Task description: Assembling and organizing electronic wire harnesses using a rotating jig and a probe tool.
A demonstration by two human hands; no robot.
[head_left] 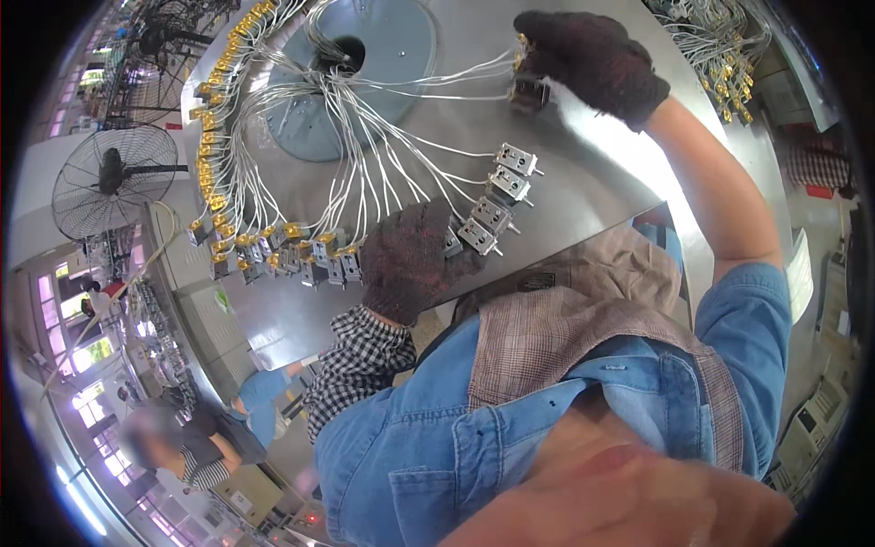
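Steel-grey worktable [583, 182] spreads under both gloved hands, with a round grey plate [383, 64] feeding a fan of white wires [383, 155]. Right hand [588, 64] reaches far out, arm extended, fingers curled around a small metal switch [529, 91] at the wire ends. Left hand [410, 260] rests knuckles-up at the near table edge, fingers folded over a switch [453, 242] in the row of switches [497, 196]; their exact grip is hidden.

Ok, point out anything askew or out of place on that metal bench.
Nothing stands out. The wired switches lie in an orderly arc on the metal bench; the left hand rests on that row, the right hand grips one.
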